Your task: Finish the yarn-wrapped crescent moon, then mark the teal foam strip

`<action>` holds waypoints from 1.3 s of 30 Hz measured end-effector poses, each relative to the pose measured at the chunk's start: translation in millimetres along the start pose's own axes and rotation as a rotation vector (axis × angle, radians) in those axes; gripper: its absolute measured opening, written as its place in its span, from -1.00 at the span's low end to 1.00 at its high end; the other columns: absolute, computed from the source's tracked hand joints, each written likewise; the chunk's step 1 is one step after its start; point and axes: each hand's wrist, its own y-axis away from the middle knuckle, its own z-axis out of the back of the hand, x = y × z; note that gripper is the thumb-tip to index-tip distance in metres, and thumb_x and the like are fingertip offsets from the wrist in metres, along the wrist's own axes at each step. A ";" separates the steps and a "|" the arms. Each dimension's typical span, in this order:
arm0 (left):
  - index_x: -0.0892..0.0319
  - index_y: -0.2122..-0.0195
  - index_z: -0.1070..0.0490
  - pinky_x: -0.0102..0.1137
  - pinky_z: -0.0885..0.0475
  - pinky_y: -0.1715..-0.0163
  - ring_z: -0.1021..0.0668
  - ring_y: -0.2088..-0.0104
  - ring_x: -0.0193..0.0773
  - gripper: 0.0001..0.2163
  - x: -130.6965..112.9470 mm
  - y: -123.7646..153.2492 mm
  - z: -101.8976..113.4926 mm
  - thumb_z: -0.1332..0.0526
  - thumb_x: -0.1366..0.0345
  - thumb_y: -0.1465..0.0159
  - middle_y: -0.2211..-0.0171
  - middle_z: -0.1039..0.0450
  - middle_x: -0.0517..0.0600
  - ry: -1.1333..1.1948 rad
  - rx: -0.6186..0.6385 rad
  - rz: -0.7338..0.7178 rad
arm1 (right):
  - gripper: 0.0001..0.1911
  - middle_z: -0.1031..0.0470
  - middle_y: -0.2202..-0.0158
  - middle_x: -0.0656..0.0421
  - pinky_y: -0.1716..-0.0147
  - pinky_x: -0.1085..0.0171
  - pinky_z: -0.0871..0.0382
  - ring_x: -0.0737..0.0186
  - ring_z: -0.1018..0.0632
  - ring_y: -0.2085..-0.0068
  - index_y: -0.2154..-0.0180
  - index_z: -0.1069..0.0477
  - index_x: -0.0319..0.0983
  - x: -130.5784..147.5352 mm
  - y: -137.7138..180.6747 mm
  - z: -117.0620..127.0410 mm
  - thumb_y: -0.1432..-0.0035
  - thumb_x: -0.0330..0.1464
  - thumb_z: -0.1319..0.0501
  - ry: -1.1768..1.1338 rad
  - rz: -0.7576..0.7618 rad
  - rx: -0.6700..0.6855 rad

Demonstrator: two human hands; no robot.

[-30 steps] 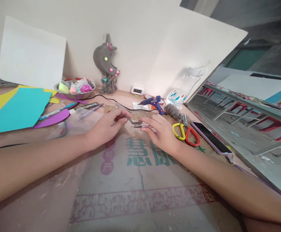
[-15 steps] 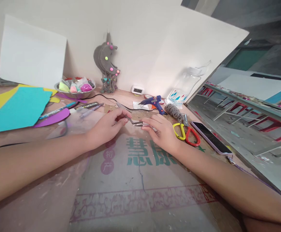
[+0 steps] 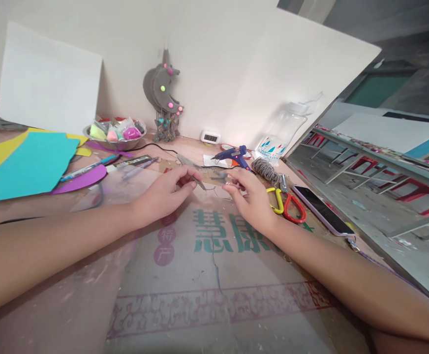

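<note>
Fingers of our left hand (image 3: 163,192) stay pinched together on one end of a thin grey strip (image 3: 204,178), a slim piece we cannot identify more closely; our right hand (image 3: 249,196) has lifted since a second ago, when it lay low on the printed mat (image 3: 214,275) with the strip's other end under its fingertips; now its fingers curl closed around that end, which blurs in the motion, so the exact grip is hard to read; the strip spans the gap between both hands, raised off the mat and tilted toward the back wall; we judge that the piece has gone from being pressed flat to being held up and worked between the two hands; the blue glue gun (image 3: 233,157) lies just behind the right hand, the coil of grey twine (image 3: 264,169) beside it, the yellow and red scissors (image 3: 286,204) near the right wrist, the phone (image 3: 323,210) further right; teal foam sheet (image 3: 26,167) and the bowl of coloured bits (image 3: 113,136) sit well apart on the left
</note>
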 end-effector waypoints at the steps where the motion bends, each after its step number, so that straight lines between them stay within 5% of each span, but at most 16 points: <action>1: 0.11 0.20 -0.34 -0.37 -0.34 0.26 -0.46 0.25 -0.24 -0.85 -1.8 0.3 0.5 -0.05 0.29 -0.26 0.28 -0.44 -0.05 0.015 0.005 0.014 | -0.68 -0.45 0.21 0.07 0.18 0.17 -0.34 0.16 -0.45 0.21 0.01 -0.38 -0.21 -3.7 -1.0 -1.0 -0.26 -0.25 -0.08 -0.022 -0.053 -0.020; 8: 0.15 0.29 -0.39 -0.43 -0.32 0.34 -0.45 0.31 -0.29 -0.81 -1.7 -0.6 2.6 -0.03 0.22 -0.29 0.32 -0.46 -0.06 0.008 0.011 -0.010 | -0.61 -0.41 0.14 0.03 0.01 0.04 -0.30 0.08 -0.43 0.07 -0.08 -0.33 -0.23 -35.6 -6.9 -12.2 -0.22 -0.33 -0.10 -0.009 -0.185 0.057; 12: 0.15 0.18 -0.35 -0.43 -0.33 0.37 -0.45 0.33 -0.31 -0.85 4.6 -1.6 0.6 -0.05 0.28 -0.29 0.34 -0.43 -0.06 0.030 -0.022 -0.032 | -0.71 -0.41 0.03 0.06 -0.05 0.06 -0.29 0.11 -0.40 -0.05 0.04 -0.40 -0.16 -20.3 -6.7 -7.7 -0.24 -0.25 -0.09 -0.109 -0.152 0.016; 15: 0.14 0.14 -0.32 -0.43 -0.34 0.37 -0.45 0.33 -0.32 -0.85 4.8 -0.7 -0.3 -0.05 0.31 -0.29 0.34 -0.41 -0.06 0.042 -0.033 -0.058 | -0.72 -0.45 0.07 0.08 0.06 0.13 -0.38 0.14 -0.44 0.01 0.10 -0.43 -0.16 -0.7 -6.0 -2.4 -0.26 -0.23 -0.06 -0.209 -0.152 0.079; 20: 0.15 0.14 -0.30 -0.44 -0.35 0.36 -0.45 0.33 -0.34 -0.86 1.7 1.3 -0.1 -0.05 0.32 -0.30 0.31 -0.42 -0.06 0.029 -0.008 -0.092 | -0.80 -0.51 0.14 0.12 -0.03 0.11 -0.30 0.17 -0.46 0.04 0.18 -0.46 -0.18 17.6 -4.7 -0.8 -0.19 -0.25 -0.18 -0.257 -0.085 0.187; 39: 0.16 0.20 -0.29 -0.42 -0.35 0.35 -0.47 0.32 -0.33 -0.90 1.0 1.3 -1.2 -0.05 0.33 -0.29 0.30 -0.43 -0.05 0.062 0.044 -0.084 | -0.87 -0.50 0.32 0.19 0.16 0.23 -0.32 0.25 -0.49 0.23 0.34 -0.44 -0.19 21.4 -2.4 -1.5 -0.20 -0.31 -0.15 -0.254 -0.215 0.214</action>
